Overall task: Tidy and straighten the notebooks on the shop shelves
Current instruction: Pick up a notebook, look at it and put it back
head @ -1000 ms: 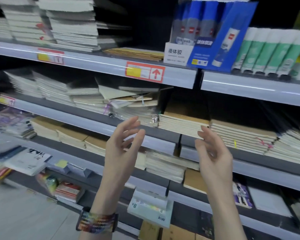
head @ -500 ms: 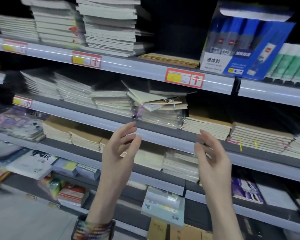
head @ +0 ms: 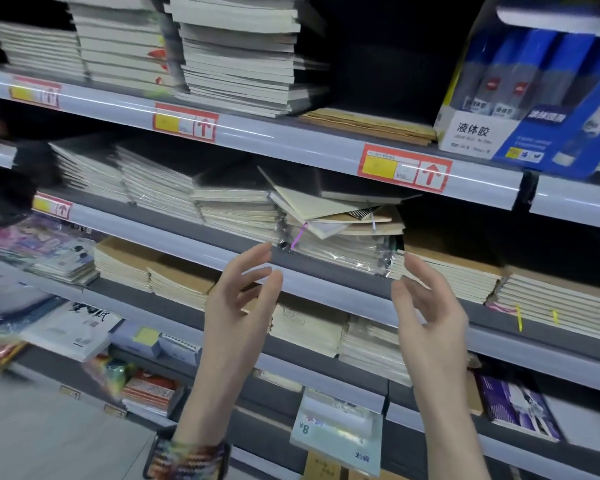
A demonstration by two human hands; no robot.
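We hold the left hand [head: 238, 306] and right hand [head: 430, 317] released, empty; the crooked notebook pile [head: 340, 216] remains unstraightened.

Two hands [head: 234, 323] [head: 432, 327], four price labels [head: 35, 95] [head: 186, 123] [head: 404, 169] [head: 52, 206], one glue box [head: 520, 133], perhaps five shelves [head: 291, 145].

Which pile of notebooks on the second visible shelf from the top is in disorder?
The plastic-wrapped pile in the middle, with the purple band: loose notebooks lie crooked and tilted on top, while the neighbouring piles are stacked evenly.
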